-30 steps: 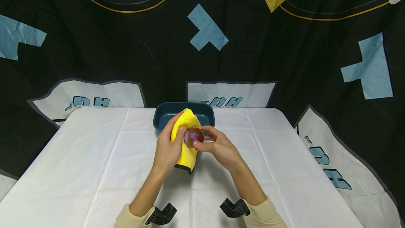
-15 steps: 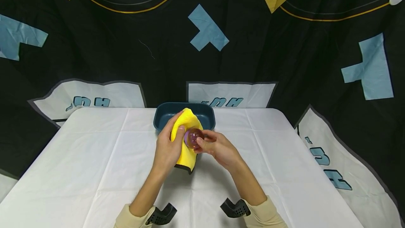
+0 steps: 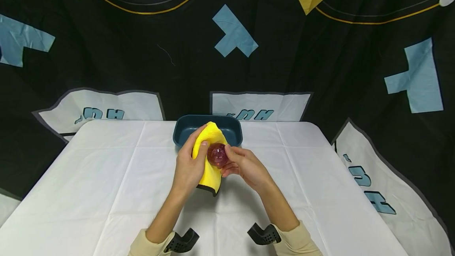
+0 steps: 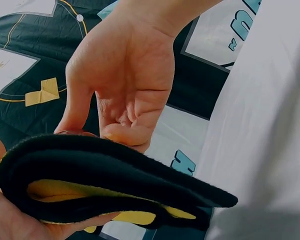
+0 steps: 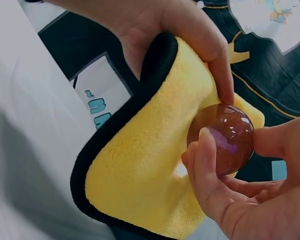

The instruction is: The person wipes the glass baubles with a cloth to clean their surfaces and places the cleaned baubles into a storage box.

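A folded yellow cloth (image 3: pixel 211 177) with a black edge is gripped by my left hand (image 3: pixel 190 165), thumb on its near face. Against the cloth's yellow side lies a clear purplish-red ball (image 3: pixel 217 155). My right hand (image 3: pixel 249 165) pinches that ball between thumb and fingers, seen close in the right wrist view, where the ball (image 5: pixel 225 140) shines and the cloth (image 5: pixel 135 165) spreads behind it. In the left wrist view the cloth's folded black border (image 4: pixel 115 165) covers most of the ball. Both hands are held above the white table.
Behind the hands, a dark blue rectangular basin (image 3: pixel 231 129) stands at the far edge of the white-covered table (image 3: pixel 106 192); its inside is partly hidden by the left hand and cloth. A black printed curtain (image 3: pixel 170 58) hangs beyond.
My right thumb has moved from the ball's lower front up to its right side, and the fingers have shifted below. The ball has turned against the cloth; my left hand stays nearly still.
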Available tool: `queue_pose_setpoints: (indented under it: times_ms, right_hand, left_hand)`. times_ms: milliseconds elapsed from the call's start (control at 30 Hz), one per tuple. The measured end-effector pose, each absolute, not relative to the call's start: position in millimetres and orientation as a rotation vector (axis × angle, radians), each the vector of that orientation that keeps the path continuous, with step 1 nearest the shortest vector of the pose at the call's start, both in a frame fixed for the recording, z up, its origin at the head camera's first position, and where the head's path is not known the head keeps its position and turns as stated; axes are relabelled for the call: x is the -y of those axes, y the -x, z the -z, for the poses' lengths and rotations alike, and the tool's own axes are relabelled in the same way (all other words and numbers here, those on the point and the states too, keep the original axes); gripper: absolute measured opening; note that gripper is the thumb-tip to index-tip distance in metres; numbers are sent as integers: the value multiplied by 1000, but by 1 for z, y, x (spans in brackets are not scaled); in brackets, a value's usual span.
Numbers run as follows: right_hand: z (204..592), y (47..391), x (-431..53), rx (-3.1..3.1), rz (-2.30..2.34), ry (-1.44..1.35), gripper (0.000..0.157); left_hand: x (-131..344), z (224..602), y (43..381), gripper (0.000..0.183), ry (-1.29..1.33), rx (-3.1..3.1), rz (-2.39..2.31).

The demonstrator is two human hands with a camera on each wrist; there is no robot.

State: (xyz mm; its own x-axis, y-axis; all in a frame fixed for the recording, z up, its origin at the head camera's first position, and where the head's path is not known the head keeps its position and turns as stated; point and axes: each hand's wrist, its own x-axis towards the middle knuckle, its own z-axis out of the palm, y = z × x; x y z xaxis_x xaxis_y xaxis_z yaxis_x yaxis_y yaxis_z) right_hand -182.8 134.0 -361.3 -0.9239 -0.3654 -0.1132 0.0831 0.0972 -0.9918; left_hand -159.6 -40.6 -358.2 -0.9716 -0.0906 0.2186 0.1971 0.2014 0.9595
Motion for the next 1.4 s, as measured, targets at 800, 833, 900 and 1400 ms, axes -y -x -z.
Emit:
queue_pose_setpoints:
  times_ms: [800,833,900,1400]
  right_hand:
    - [356,178,-127,-2206,1902,131,53]
    - [357,179,-127,-2202,1908,133,52]
    - [358,180,-128,-2200,1913,140,50]
    - [359,182,-134,-2006,1927,286,47]
  left_hand:
    - [43,361,163,46,105,2249,1834]
    - [43,361,163,46,103,2251,1834]
    - [42,360,162,46,106,2252,1837]
    - [40,359,160,45,85,2250,1850]
